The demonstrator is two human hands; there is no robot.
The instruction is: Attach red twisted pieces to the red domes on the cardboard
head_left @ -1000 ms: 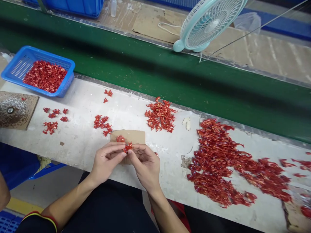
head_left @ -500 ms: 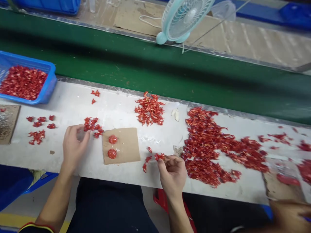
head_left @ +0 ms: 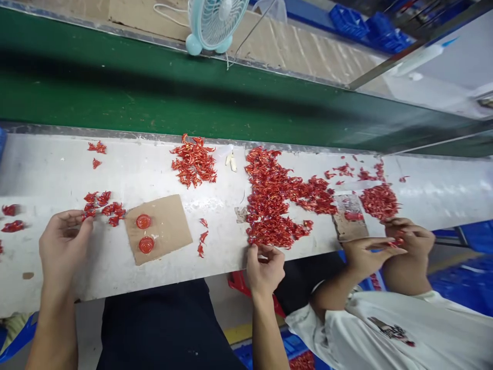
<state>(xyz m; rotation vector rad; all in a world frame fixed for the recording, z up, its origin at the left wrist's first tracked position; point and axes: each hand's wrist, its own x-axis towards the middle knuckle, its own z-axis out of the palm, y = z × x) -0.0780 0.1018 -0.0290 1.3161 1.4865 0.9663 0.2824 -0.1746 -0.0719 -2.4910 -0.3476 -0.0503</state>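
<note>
Red pile (head_left: 277,205) at 1 o'clock lies near the right hand (head_left: 265,268) — grip unclear; slack left hand (head_left: 61,244) touches the 10 o'clock cluster (head_left: 102,204).

Cut off by the top edge: the fan (head_left: 216,20). Blurred and clipped at the left edge: two red pieces (head_left: 11,210). Hidden under the curled fingers of the right hand (head_left: 265,267): any piece pinched at the rim of the red pile (head_left: 277,200). Too small to tell: the red bit (head_left: 396,240) between a co-worker's hands (head_left: 365,254). Smeared at top right: blue crates (head_left: 358,23).
</note>
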